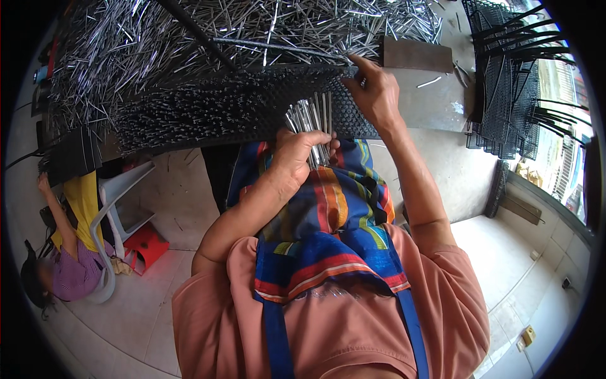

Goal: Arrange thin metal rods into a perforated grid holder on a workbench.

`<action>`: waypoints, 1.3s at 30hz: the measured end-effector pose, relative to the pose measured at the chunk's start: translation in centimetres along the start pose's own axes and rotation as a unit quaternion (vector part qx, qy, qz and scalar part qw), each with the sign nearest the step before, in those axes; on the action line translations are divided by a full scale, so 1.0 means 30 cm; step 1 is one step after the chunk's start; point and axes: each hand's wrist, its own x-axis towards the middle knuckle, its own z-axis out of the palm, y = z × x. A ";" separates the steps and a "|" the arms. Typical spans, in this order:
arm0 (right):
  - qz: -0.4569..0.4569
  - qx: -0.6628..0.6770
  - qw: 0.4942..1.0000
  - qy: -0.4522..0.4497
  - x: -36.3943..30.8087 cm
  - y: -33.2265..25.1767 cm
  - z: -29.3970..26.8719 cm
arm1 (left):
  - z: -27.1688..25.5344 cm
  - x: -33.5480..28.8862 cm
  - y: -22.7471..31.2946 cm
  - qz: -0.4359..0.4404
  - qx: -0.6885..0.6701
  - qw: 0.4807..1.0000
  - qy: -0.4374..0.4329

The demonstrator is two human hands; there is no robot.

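Observation:
A bunch of thin silvery metal rods [307, 117] is gripped in my left hand [293, 155], its fingers closed around them and the thumb laid across. The rods stand fanned out in front of a long black perforated panel [350, 114]. Over the panel's right end is my right hand [377, 95], with index finger and thumb apart and the other fingers curled. I see nothing between them. Many rods stick up from the panel's left and middle holes, while bare holes show toward its right end.
Beyond the panel lies a large heap of loose metal rods [303, 25]. A brown flat block [416, 55] and pliers [461, 74] lie to its right. Black perforated panels with prongs [511, 82] stand far right. At left, another person [76, 265] sits by a grey chair [107, 215].

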 end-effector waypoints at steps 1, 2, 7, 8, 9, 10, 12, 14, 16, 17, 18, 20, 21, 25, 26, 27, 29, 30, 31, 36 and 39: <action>0.025 0.038 0.999 0.024 -0.021 0.003 -0.003 | 0.001 0.001 0.003 0.004 0.004 1.000 -0.006; 0.070 0.121 0.990 0.007 -0.045 0.019 0.004 | 0.004 0.005 0.004 0.006 0.004 1.000 -0.007; 0.227 0.367 0.873 -0.228 -0.122 -0.017 -0.015 | 0.020 0.004 -0.009 0.014 0.049 0.998 -0.038; 0.253 0.414 0.844 -0.227 -0.131 -0.021 -0.021 | 0.023 0.002 -0.014 0.014 0.050 0.998 -0.039; 0.277 0.460 0.813 -0.226 -0.131 -0.026 -0.027 | 0.023 0.001 -0.019 0.021 0.044 0.998 -0.028; 0.279 0.475 0.801 -0.235 -0.125 -0.013 -0.036 | 0.022 0.000 -0.026 0.028 0.038 0.999 -0.017; 0.263 0.482 0.827 -0.121 -0.119 -0.003 -0.039 | 0.018 -0.005 -0.025 0.025 0.041 0.999 0.002; 0.215 0.494 0.840 0.064 -0.101 0.004 -0.051 | 0.026 -0.022 -0.016 0.034 0.047 0.998 0.007; 0.152 0.456 0.868 0.122 -0.073 0.017 -0.039 | 0.041 -0.033 -0.007 0.043 0.053 0.998 0.012; 0.087 0.412 0.889 0.178 -0.057 0.026 -0.030 | 0.047 -0.031 -0.007 0.047 0.055 0.997 0.012; 0.023 0.378 0.906 0.191 -0.038 0.039 -0.020 | 0.053 -0.029 -0.005 0.051 0.056 0.997 0.011; -0.014 0.338 0.922 0.186 -0.026 0.052 -0.004 | 0.058 -0.033 0.007 0.044 0.083 0.996 0.010; -0.052 0.297 0.936 0.179 -0.025 0.058 0.006 | 0.057 -0.034 0.011 0.036 0.107 0.994 0.011; -0.047 0.283 0.945 0.154 -0.032 0.078 0.051 | 0.042 -0.009 0.004 0.018 0.058 0.998 0.017; -0.047 0.283 0.946 0.152 -0.033 0.079 0.056 | 0.039 -0.005 -0.001 0.019 0.051 0.998 0.014; -0.044 0.249 0.956 0.146 -0.034 0.074 0.058 | 0.038 -0.002 -0.003 0.021 0.044 0.999 0.011; -0.040 0.215 0.966 0.137 -0.035 0.058 0.056 | 0.035 0.003 -0.005 0.016 0.046 0.999 0.014; -0.024 0.215 0.963 0.161 -0.032 0.036 0.046 | 0.035 0.004 -0.004 0.013 0.050 0.999 0.016; -0.008 0.216 0.959 0.185 -0.029 0.023 0.039 | 0.035 0.004 -0.001 0.012 0.049 0.999 0.017; -0.043 0.150 0.977 0.144 0.010 0.035 0.015 | 0.033 0.008 0.004 0.010 0.033 0.999 0.014; -0.057 0.048 0.992 0.102 0.008 0.032 0.008 | 0.040 0.002 0.005 0.003 0.020 1.000 0.020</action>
